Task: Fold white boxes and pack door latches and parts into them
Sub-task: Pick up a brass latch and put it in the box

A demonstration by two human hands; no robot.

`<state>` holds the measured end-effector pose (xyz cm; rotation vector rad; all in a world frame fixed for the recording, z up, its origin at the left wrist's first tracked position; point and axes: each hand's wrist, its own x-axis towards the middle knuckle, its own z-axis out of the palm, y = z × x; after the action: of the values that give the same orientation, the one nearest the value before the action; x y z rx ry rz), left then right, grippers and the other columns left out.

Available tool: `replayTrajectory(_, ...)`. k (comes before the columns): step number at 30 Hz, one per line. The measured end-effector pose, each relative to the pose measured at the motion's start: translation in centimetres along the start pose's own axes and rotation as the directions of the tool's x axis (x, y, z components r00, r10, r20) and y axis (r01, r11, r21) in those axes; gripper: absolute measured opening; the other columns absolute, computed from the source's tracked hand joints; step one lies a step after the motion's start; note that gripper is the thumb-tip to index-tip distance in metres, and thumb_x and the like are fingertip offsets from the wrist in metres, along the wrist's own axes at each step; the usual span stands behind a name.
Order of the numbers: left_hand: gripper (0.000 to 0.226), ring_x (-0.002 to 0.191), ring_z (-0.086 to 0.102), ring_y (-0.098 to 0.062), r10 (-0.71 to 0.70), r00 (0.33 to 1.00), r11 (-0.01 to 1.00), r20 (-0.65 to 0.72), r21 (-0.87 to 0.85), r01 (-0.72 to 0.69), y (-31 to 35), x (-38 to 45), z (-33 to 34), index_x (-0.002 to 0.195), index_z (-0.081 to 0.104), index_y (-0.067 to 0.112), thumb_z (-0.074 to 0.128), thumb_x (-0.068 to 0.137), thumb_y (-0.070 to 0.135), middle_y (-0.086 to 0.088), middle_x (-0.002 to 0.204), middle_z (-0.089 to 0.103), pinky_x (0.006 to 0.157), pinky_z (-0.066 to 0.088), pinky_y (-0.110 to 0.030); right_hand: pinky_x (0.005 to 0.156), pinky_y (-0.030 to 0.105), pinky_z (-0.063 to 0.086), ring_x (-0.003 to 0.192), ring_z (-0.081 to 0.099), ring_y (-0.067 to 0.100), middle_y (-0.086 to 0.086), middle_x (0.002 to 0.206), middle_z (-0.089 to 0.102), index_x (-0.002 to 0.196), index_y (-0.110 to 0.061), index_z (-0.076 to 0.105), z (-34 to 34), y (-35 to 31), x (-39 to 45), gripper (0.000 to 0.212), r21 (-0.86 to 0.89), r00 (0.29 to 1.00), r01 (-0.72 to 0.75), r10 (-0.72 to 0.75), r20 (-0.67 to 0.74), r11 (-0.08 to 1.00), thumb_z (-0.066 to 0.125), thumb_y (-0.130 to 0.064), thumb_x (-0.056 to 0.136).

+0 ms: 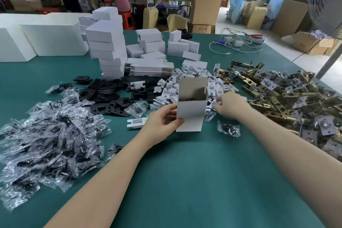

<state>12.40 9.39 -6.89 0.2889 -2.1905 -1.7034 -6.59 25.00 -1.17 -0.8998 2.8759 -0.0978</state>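
Left edge of the green worktop [185, 172]: a heap of clear bags of black parts [46, 135], loosely piled. Beyond it, black plates [111, 98] fanned in a low spread, and behind these a leaning stack of folded white boxes [107, 48] beside a bundle of flat box blanks [149, 68]. Centre: one white box [191, 111], folded and standing upright on the worktop with its top flaps open; something dark lies inside, too shadowed to identify. The left hand [162, 118] grips this box at its near left edge, thumb across the front face and fingers curled behind, steadying it. Just right of the box: a pile of small white card inserts [196, 77], several spilling toward the box. The right hand [229, 103] rests on the near edge of that pile, fingers bent down among the pieces and apparently pinching one; the piece itself is largely hidden by the fingers. Far right: a large heap of brass door latches [277, 94] with silver plates mixed in, well apart from the box. Step judged in hand: packing, with the box already folded and partly filled, and an insert being picked. Next move likely calls for lifting one insert free of its neighbours, carrying it left over the open top and lowering it in while the left hand keeps the box from tipping.
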Motion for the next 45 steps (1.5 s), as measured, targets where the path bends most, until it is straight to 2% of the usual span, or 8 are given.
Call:
replayTrajectory(6, 0.042, 0.104, 0.066, -0.012, -0.003, 1.0, 1.0, -0.001, -0.001, 0.003, -0.2, 0.1, 0.0, 0.131, 0.058, 0.021, 0.068, 0.091, 0.012, 0.0, 0.115, 0.068, 0.088, 0.051, -0.021, 0.099, 0.045, 0.042, 0.126, 0.04, 0.04, 0.021, 0.133, 0.045, 0.127, -0.011, 0.056, 1.4, -0.6, 0.7, 0.045, -0.16, 0.999, -0.049, 0.05, 0.004, 0.986, 0.053, -0.044, 0.096)
replayTrajectory(16, 0.041, 0.102, 0.067, -0.009, -0.006, 1.0, 1.0, -0.003, -0.015, 0.005, -0.4, 0.3, -0.1, 0.125, 0.059, 0.033, 0.069, 0.09, 0.014, 0.003, 0.115, 0.068, 0.088, 0.052, -0.022, 0.092, 0.042, 0.05, 0.115, 0.052, 0.031, 0.004, 0.117, 0.067, 0.118, -0.025, 0.064, 0.7, 0.5, -0.1, 0.033, 0.083, 0.998, 0.053, -0.051, -0.033, 0.995, 0.064, -0.04, 0.089)
replayTrajectory(23, 0.04, 0.102, 0.067, -0.008, 0.006, 1.0, 1.0, -0.006, -0.01, -0.006, -0.5, 0.2, 0.0, 0.119, 0.059, 0.041, 0.069, 0.09, 0.016, 0.005, 0.115, 0.068, 0.088, 0.052, -0.022, 0.06, 0.03, 0.047, 0.075, 0.054, 0.017, -0.003, 0.094, 0.068, 0.101, -0.028, 0.074, 1.4, 1.7, -0.5, 0.017, 0.149, 0.948, 0.113, -0.061, -0.312, 0.982, 0.059, -0.035, 0.095)
replayTrajectory(26, 0.039, 0.102, 0.067, -0.008, 0.007, 1.0, 1.0, -0.008, -0.003, -0.007, -0.6, 0.3, -0.1, 0.117, 0.059, 0.042, 0.069, 0.09, 0.017, 0.006, 0.115, 0.068, 0.089, 0.052, -0.023, 0.051, 0.024, 0.041, 0.064, 0.053, 0.011, -0.012, 0.077, 0.061, 0.098, -0.031, 0.07, 1.5, 1.8, -0.5, 0.012, 0.282, 0.957, 0.059, 0.027, -0.289, 0.957, 0.06, -0.036, 0.095)
replayTrajectory(30, 0.039, 0.105, 0.066, -0.013, 0.004, 1.0, 1.0, 0.003, -0.003, -0.004, -0.6, 0.3, 0.0, 0.122, 0.058, 0.036, 0.069, 0.091, 0.016, 0.001, 0.118, 0.067, 0.095, 0.052, -0.03, 0.055, 0.026, 0.047, 0.064, 0.063, 0.023, -0.003, 0.079, 0.071, 0.093, -0.023, 0.073, 1.1, 1.8, -0.5, 0.015, 0.502, 0.984, 0.03, 0.061, -0.165, 0.864, 0.058, -0.023, 0.092)
replayTrajectory(34, 0.04, 0.105, 0.066, -0.012, 0.002, 1.0, 1.0, 0.003, 0.01, -0.002, -0.6, 0.4, -0.1, 0.127, 0.059, 0.029, 0.068, 0.091, 0.015, 0.001, 0.118, 0.067, 0.096, 0.052, -0.03, 0.051, 0.024, 0.037, 0.052, 0.049, 0.018, 0.013, 0.068, 0.07, 0.082, -0.011, 0.077, 1.3, 1.4, -0.7, 0.029, 0.522, 0.989, 0.001, 0.078, -0.128, 0.853, 0.06, -0.033, 0.092)
replayTrajectory(41, 0.04, 0.105, 0.066, -0.01, 0.006, 1.0, 1.0, 0.005, 0.011, -0.006, -0.6, 0.3, -0.1, 0.127, 0.058, 0.029, 0.068, 0.091, 0.015, 0.001, 0.117, 0.067, 0.095, 0.052, -0.029, 0.063, 0.025, 0.044, 0.08, 0.063, 0.015, 0.0, 0.087, 0.072, 0.088, -0.019, 0.076, 2.4, 0.5, -0.4, 0.004, 0.571, 0.967, 0.0, 0.144, -0.208, 0.821, 0.073, -0.02, 0.085)
replayTrajectory(45, 0.041, 0.105, 0.066, -0.01, 0.005, 1.0, 1.0, 0.007, 0.022, -0.005, -0.7, 0.3, -0.1, 0.128, 0.058, 0.028, 0.069, 0.091, 0.017, 0.002, 0.117, 0.067, 0.096, 0.052, -0.031, 0.052, 0.021, 0.037, 0.066, 0.055, 0.006, -0.01, 0.076, 0.062, 0.09, -0.022, 0.068, 2.3, 0.1, -0.6, 0.002, 0.566, 0.924, 0.004, 0.214, -0.318, 0.824, 0.067, -0.022, 0.088)
